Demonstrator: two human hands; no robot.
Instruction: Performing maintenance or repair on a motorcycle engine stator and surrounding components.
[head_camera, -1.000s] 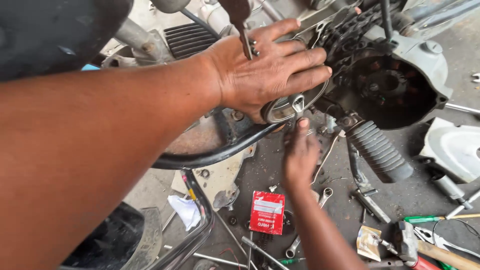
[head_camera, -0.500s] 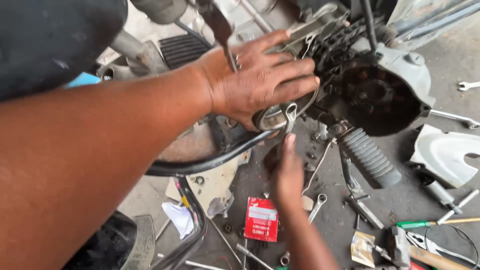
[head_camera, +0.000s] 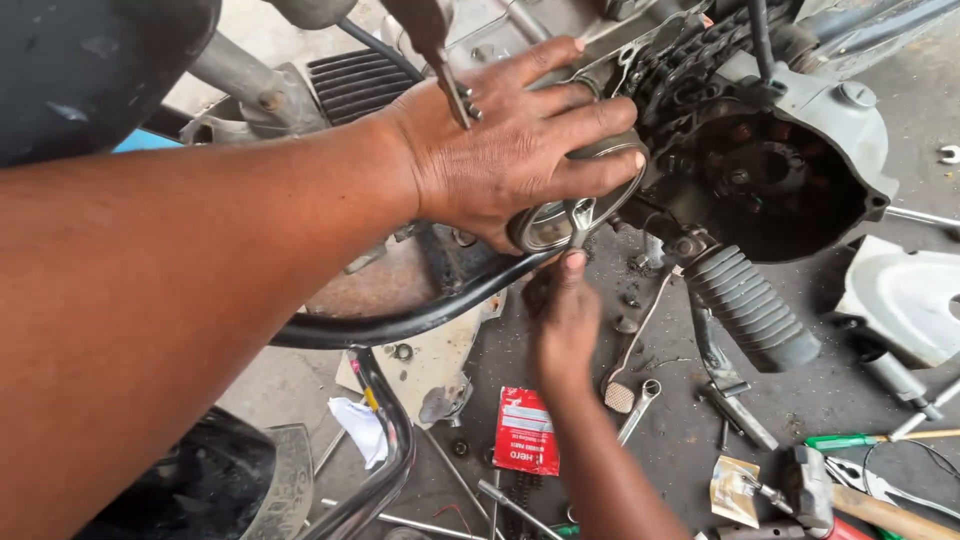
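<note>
Left hand (head_camera: 510, 150) spread flat over round metal part (head_camera: 565, 215); right hand (head_camera: 565, 315) below pinches wrench (head_camera: 580, 222) at it. Wrench sits slightly lower than before.

Floor's a proper mess around the bike. There's a red parts packet (head_camera: 526, 430) lying flat on the concrete floor (head_camera: 870, 60), with a crumpled white rag (head_camera: 358, 428) off to its left by the black crash bar (head_camera: 400, 322). A ribbed rubber footpeg (head_camera: 750, 308) sticks out under the open engine case (head_camera: 790, 170), drive chain (head_camera: 690, 50) showing above it. Over on the right sits a pale grey side cover (head_camera: 905, 295), and below it a green-handled screwdriver (head_camera: 850, 440) and a hammer (head_camera: 810, 480). A combination spanner (head_camera: 638, 408) lies near the packet.
</note>
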